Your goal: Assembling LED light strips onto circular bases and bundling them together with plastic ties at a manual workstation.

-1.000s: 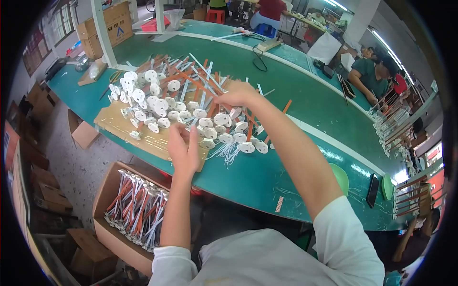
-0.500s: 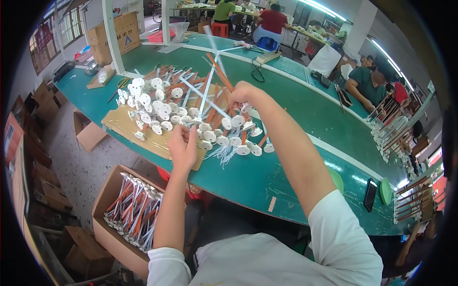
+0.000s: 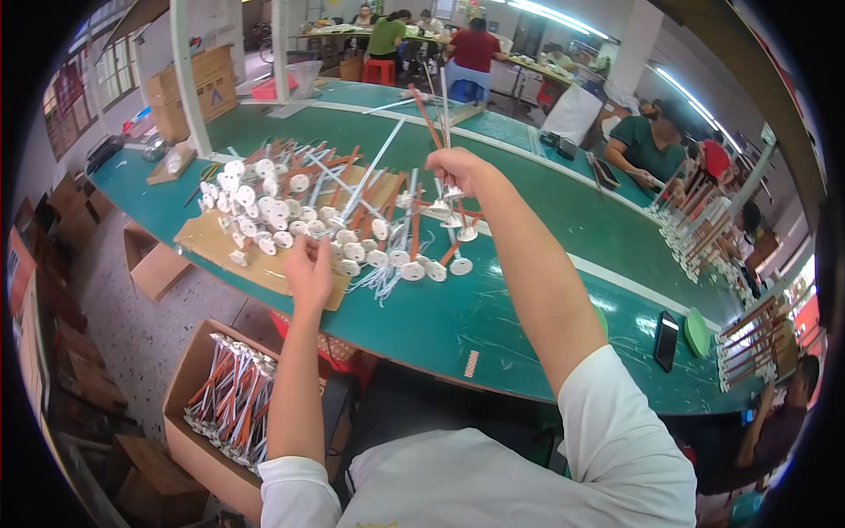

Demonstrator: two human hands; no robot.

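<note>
My right hand point(image 3: 458, 172) is closed around a few long thin strips point(image 3: 444, 106), brown and pale, holding them upright above the pile. Round white bases point(image 3: 466, 233) hang at their lower ends, under my fist. My left hand point(image 3: 308, 268) rests at the near side of the pile, thumb and fingers drawn together beside the white discs; whatever is between them is too small to make out. The pile of brown and pale strips with round white bases point(image 3: 278, 213) lies partly on a flat cardboard sheet point(image 3: 201, 234). Thin white strings point(image 3: 378, 286) trail out of the pile's near edge.
A carton point(image 3: 182, 431) packed with similar strips stands below the green table point(image 3: 528, 308) at left. A phone point(image 3: 666, 341) and a green dish point(image 3: 697, 333) lie at right. Across the table, a person in a green shirt point(image 3: 647, 145) handles strips; more people sit at the back.
My right hand has lifted its strips higher, with their white bases now hanging above the pile. My left hand stays by the near discs. The whole view has shifted slightly.
</note>
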